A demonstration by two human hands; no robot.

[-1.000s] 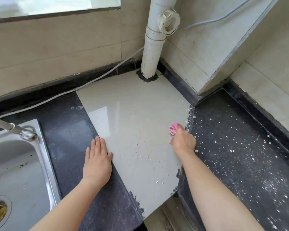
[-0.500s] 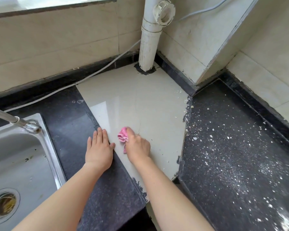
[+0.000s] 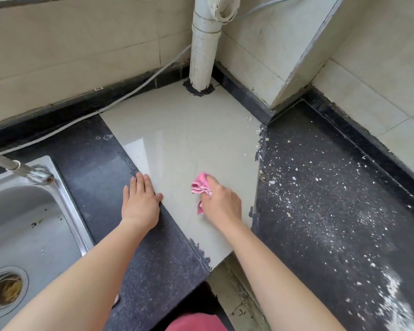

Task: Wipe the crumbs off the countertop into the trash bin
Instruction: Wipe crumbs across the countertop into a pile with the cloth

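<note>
- right hand [image 3: 221,203]: fingers curled around pink cloth [image 3: 201,187], pressing it on the pale countertop [image 3: 177,130].
- left hand [image 3: 140,199]: fingers straight, flat, holding nothing.
- crumbs [image 3: 320,187]: scattered to the right.

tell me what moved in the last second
The right hand, gripping the pink cloth, swept left across the pale tile toward the left hand, then drew back right. The left hand stayed flat at the tile's edge; crumbs on the dark countertop stayed.
</note>
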